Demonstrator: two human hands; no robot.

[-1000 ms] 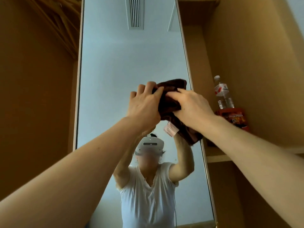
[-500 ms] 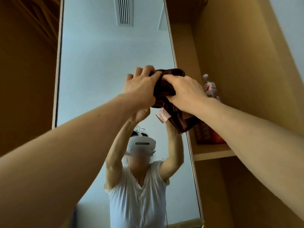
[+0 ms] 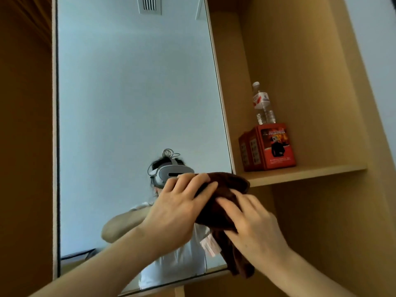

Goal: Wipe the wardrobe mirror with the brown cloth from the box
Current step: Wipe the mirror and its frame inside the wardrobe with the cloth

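Wiping the mirror (image 3: 132, 103) near its lower right edge, I'd press flat; my left hand (image 3: 177, 213) and right hand (image 3: 255, 226) both clamp the brown cloth (image 3: 222, 202) against the glass; overlap strokes, avoiding the shelf (image 3: 304, 171).

Tan wooden shelving (image 3: 300, 174), pale wall (image 3: 372, 50)

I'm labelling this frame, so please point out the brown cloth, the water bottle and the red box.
brown cloth (image 3: 222, 189): head view, upper fold.
water bottle (image 3: 262, 103): head view, label.
red box (image 3: 276, 144): head view, front face.
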